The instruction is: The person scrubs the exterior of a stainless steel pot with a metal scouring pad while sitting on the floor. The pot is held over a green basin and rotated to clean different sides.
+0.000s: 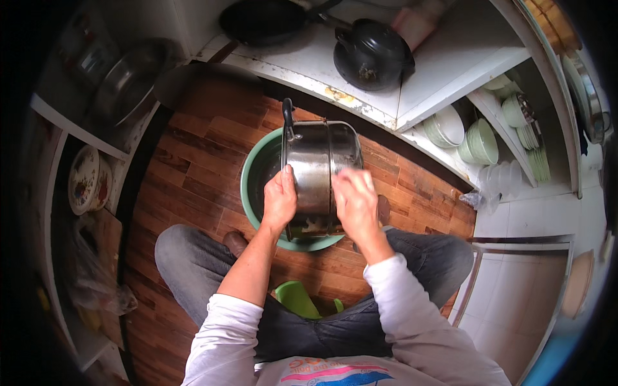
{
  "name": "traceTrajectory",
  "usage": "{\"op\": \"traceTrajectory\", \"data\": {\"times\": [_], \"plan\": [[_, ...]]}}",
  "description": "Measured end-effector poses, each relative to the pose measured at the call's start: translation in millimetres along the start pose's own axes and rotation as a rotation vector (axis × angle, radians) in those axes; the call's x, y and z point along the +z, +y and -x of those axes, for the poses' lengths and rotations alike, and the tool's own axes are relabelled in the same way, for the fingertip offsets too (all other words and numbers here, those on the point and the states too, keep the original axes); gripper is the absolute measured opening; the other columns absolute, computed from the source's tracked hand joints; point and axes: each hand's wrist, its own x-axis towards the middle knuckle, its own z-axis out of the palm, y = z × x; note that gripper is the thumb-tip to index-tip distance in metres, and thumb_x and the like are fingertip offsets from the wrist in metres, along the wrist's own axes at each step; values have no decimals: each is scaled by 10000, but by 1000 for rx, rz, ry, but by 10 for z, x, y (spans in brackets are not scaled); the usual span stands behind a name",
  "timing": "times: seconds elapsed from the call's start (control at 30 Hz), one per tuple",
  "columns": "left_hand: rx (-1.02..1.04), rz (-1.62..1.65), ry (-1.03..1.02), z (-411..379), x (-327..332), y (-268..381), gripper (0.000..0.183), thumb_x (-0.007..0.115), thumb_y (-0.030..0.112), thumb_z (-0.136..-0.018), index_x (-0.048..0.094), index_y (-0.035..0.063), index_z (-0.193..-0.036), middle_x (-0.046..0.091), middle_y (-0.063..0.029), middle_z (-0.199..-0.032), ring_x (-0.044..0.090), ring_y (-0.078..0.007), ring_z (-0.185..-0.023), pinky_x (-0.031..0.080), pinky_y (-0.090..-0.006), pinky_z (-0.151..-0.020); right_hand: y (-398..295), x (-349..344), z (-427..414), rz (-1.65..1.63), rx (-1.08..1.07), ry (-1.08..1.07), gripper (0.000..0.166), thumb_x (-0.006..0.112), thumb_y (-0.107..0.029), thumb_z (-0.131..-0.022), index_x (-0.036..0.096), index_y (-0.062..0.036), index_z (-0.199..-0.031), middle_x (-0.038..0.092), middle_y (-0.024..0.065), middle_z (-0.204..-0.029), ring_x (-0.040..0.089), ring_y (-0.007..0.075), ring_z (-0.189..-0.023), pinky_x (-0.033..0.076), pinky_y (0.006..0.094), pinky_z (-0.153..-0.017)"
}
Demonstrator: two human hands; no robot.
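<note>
A stainless steel pot with a black side handle is tipped on its side over a green plastic basin. My left hand grips the pot's rim, thumb on the outer wall. Against the pot's outer side, near its base, lies my right hand, its fingers curled and slightly blurred; whether it holds something small cannot be told. Brown stains mark the lower part of the pot's wall. The basin stands on the wood-patterned floor between my feet, its inside partly hidden by the pot.
A green plastic object is between my legs. Black pans and a dark lidded pot stand on the white shelf ahead. Light green bowls fill the right shelves. At left are a floral enamel container and a steel basin.
</note>
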Motion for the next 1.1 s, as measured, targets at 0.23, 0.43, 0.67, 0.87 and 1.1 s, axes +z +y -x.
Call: {"op": "traceTrajectory", "data": {"times": [0.23,0.43,0.67,0.87,1.1], "plan": [[-19,8,-12,8,34,152,494,410,348,-1032,508,-10,-705,411,-30,-585,375,-111,-594,380,-332,-552,626,198,-778,68,75,-55,35,612,31,-765,643,25,-750,607,150,-754,555,345,-777,457,434,-725],[-23,39,-34,3,-3,35,484,435,347,-1027,502,-4,-700,423,16,-599,371,-87,-607,380,-303,-557,-98,48,109,91,3,-6,231,667,63,-762,680,25,-989,636,143,-1018,582,321,-917,500,385,-812],[-71,148,-182,311,-63,-82,494,453,386,-1017,518,-11,-731,475,21,-663,402,-70,-657,388,-271,-597,1,-178,121,15,132,-30,194,687,-9,-799,707,-26,-991,664,112,-1022,602,284,-932,500,358,-827],[-67,84,-116,542,-3,-214,479,469,411,-1008,577,32,-734,530,32,-712,443,-63,-693,422,-258,-626,193,-262,57,-229,389,124,168,698,-40,-808,709,-22,-975,687,95,-1031,623,240,-985,479,322,-886],[-218,539,50,153,-210,800,420,434,357,-1029,622,-14,-975,616,-13,-834,544,-100,-709,466,-254,-651,213,-662,-97,-469,510,343,193,673,8,-844,698,6,-1036,664,101,-1079,607,184,-1031,462,302,-928]]}}
